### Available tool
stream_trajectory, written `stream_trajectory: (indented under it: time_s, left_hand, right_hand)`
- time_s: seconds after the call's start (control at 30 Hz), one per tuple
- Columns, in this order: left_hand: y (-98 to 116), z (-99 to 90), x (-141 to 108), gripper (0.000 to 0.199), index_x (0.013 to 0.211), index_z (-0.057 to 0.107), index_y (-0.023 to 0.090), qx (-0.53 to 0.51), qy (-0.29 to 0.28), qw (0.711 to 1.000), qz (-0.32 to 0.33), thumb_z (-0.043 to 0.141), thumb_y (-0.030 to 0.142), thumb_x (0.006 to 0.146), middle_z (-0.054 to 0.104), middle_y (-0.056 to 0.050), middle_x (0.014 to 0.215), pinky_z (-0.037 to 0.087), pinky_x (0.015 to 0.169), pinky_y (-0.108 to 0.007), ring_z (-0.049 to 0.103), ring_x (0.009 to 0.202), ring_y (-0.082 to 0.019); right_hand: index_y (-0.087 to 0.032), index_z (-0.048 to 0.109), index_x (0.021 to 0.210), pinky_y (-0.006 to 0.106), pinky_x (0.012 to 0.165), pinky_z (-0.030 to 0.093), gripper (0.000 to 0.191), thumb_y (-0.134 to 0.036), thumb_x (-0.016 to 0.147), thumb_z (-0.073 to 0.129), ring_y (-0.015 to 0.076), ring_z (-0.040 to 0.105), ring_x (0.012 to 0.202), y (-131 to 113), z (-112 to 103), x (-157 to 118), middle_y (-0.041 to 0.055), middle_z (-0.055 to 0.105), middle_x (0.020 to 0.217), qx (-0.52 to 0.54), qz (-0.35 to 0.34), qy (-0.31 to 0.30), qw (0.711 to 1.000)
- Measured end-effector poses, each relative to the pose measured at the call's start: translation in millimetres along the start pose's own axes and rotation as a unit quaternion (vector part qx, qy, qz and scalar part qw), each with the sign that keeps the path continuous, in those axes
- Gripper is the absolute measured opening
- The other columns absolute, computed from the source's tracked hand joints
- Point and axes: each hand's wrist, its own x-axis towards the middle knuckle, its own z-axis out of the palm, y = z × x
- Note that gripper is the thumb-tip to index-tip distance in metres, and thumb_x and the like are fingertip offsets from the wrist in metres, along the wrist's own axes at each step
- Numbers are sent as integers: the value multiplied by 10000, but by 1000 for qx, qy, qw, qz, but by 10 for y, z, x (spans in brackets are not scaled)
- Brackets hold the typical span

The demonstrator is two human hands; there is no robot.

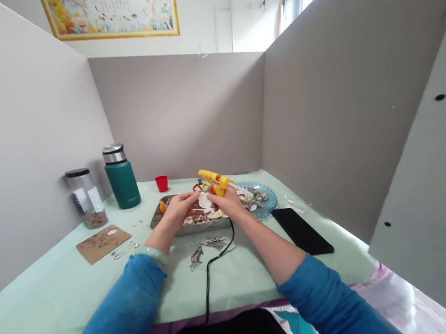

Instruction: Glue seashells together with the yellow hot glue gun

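Note:
My right hand (229, 202) is closed round a yellow hot glue gun (211, 178) with a white glue stick (237, 187) at its back end. The gun's nozzle is hard to make out. My left hand (179, 209) pinches a white, flat, roundish piece (205, 200) close to the fingers of my right hand. Both hands are above a metal tray (203, 227) of small white and brown pieces, and partly hide it. A black cord (208, 276) runs from near the gun across the table to its front edge.
Small silver metal pieces (214, 242) lie before the tray. Right are a blue plate (272, 199) of small items and a black phone-like slab (302, 231). Left stand a green flask (122, 182), a jar (87, 199) and brown cardboard (101, 245); a red cup (162, 184) is behind.

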Motion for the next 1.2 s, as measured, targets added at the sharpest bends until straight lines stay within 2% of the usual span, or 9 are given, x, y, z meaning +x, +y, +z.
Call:
stream_trajectory:
  time_s: [0.13, 0.3, 0.5, 0.67, 0.77, 0.87, 1.03, 1.2]
  left_hand:
    - [-5, 3, -8, 392, 903, 648, 110, 31, -14, 999, 4, 790, 324, 606, 685, -79, 788, 547, 595, -262, 672, 679, -182]
    - [-24, -7, 8, 448, 924, 668, 116, 60, 18, 997, 43, 805, 343, 562, 698, -82, 788, 532, 617, -279, 666, 671, -180]
    - [-12, 16, -1, 353, 795, 724, 134, 67, 38, 992, 101, 815, 324, 513, 702, -67, 776, 505, 720, -304, 636, 731, -173]
    - [-8, 25, 20, 266, 695, 716, 133, 61, 44, 980, 185, 806, 298, 506, 699, -104, 911, 471, 812, -337, 623, 874, -219]
    - [-2, 25, 31, 244, 674, 713, 135, 73, 44, 974, 212, 789, 314, 527, 688, -118, 960, 457, 842, -351, 612, 924, -237]
    - [3, 29, 23, 241, 677, 708, 135, 67, 42, 974, 212, 788, 311, 532, 686, -111, 960, 463, 833, -345, 615, 905, -228]
    - [-9, 27, 8, 356, 841, 696, 132, 40, 49, 988, 138, 787, 330, 559, 688, -54, 782, 506, 731, -327, 620, 678, -154]
    - [-37, -1, 41, 445, 881, 654, 112, 30, 72, 992, 102, 806, 332, 525, 674, -44, 751, 533, 632, -311, 604, 567, -128]
  right_hand:
    - [-174, 612, 912, 236, 463, 512, 263, -254, 662, 635, 127, 592, 532, 29, 0, 19, 4, 619, 680, 12, -3, 1, 1000]
    - [-194, 622, 921, 228, 452, 498, 280, -290, 663, 668, 140, 603, 585, 57, -10, 32, 21, 631, 734, 0, -16, -9, 1000]
    - [-203, 609, 905, 214, 436, 484, 291, -318, 650, 689, 135, 585, 608, 34, -19, 25, 15, 615, 765, 24, -28, -21, 999]
    - [-192, 599, 889, 201, 418, 468, 279, -295, 645, 686, 124, 582, 577, 2, -12, 13, 11, 610, 752, 36, -15, -24, 999]
    - [-192, 588, 912, 199, 418, 463, 288, -289, 655, 675, 109, 577, 537, 10, -13, 15, 5, 615, 758, 42, -11, -20, 999]
    - [-198, 585, 938, 201, 430, 464, 298, -297, 669, 666, 102, 574, 514, 15, -21, 16, 0, 622, 744, 40, -11, -19, 999]
    - [-201, 587, 939, 209, 441, 470, 304, -321, 671, 666, 99, 560, 499, -6, -34, 1, -1, 632, 730, 38, -12, -19, 999]
    - [-196, 597, 953, 208, 447, 463, 323, -341, 671, 657, 96, 556, 495, 2, -29, -2, 3, 638, 727, 30, -18, -4, 999]
